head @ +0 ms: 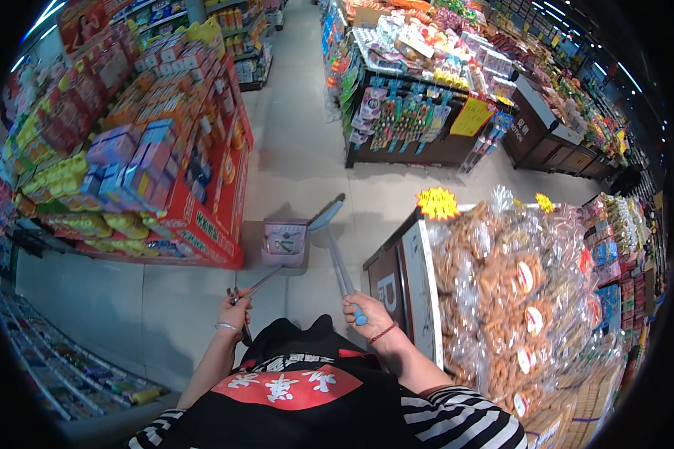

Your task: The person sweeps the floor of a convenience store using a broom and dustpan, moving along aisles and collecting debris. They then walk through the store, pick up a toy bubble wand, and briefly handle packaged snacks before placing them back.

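Observation:
A pale pink long-handled dustpan is low over the tiled floor in front of me, between two displays. My left hand is closed around the upper end of its thin metal handle. A dark, narrow object shows below that hand; I cannot tell what it is. My right hand grips a broom by its grey-blue handle, whose light blue end pokes out beneath my fingers. The light blue broom head, with dark bristles along its far side, is tilted just right of the dustpan.
On the left stands a red display stacked with boxed goods. Close on my right, a bin holds bagged brown snacks. A counter with hanging packets is ahead, beside an aisle. Low shelving lies at lower left.

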{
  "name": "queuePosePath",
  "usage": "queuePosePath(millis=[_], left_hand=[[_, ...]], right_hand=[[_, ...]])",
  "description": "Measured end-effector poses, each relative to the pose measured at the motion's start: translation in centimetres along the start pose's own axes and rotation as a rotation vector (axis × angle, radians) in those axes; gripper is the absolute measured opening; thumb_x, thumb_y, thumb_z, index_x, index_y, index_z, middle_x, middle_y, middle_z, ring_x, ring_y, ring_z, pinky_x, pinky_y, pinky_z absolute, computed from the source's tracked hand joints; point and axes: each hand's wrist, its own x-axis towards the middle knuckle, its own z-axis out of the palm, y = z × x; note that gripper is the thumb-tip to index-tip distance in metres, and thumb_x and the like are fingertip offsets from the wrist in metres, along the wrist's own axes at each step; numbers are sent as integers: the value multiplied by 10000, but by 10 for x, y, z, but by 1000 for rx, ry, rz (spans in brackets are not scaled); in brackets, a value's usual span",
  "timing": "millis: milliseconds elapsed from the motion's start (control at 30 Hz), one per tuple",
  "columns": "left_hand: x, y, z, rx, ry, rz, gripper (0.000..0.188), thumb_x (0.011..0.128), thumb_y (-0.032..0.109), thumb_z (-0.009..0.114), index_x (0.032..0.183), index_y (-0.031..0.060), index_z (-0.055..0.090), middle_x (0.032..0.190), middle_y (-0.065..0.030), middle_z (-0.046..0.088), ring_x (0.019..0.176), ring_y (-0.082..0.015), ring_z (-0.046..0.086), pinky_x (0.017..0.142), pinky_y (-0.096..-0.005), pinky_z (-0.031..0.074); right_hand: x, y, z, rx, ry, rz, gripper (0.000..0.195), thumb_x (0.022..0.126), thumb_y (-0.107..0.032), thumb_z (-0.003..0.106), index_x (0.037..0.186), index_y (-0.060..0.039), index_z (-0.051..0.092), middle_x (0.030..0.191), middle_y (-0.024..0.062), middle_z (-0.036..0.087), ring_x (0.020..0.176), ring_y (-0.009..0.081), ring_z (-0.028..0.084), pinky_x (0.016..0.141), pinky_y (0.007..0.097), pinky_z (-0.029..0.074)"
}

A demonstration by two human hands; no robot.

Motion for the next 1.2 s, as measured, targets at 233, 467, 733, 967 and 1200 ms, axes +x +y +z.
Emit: queuePosePath(millis=[233,467,733,967,1200], left_hand=[[144,91,53,-26,26,28,288,805,82,603,1089,48,639,665,-49,566,418,-113,482,377,-247,384],[285,195,102,-42,-26,55,244,797,90,607,1036,58,648,644,-23,550,427,-102,451,397,-237,362],[472,306,150,-87,-60,71,290,778,80,611,1061,21,638,681,-47,591,441,-96,473,399,-232,378],[614,416,198,92,34,106,330,747,43,603,1073,11,642,663,-38,603,428,-116,501,395,-246,395],[711,524,240,-2,38,84,249,812,33,608,1059,24,642,693,-35,603,455,-95,488,387,-221,396]], right_hand=[[152,-114,81,-262,-18,10,80,889,-83,558,905,-75,480,752,5,486,604,89,475,499,225,370],[249,-232,172,-276,-41,24,95,883,-65,542,937,-53,465,747,6,480,595,66,482,478,188,373],[371,-353,216,-401,46,55,113,862,-55,569,950,-26,505,743,12,507,564,62,514,442,200,426],[520,-472,290,-549,56,-8,94,860,-83,588,921,-25,545,727,22,535,572,68,534,442,206,434],[639,-584,363,-483,9,-39,71,857,-88,577,876,-32,538,718,17,533,576,79,534,441,219,426]])
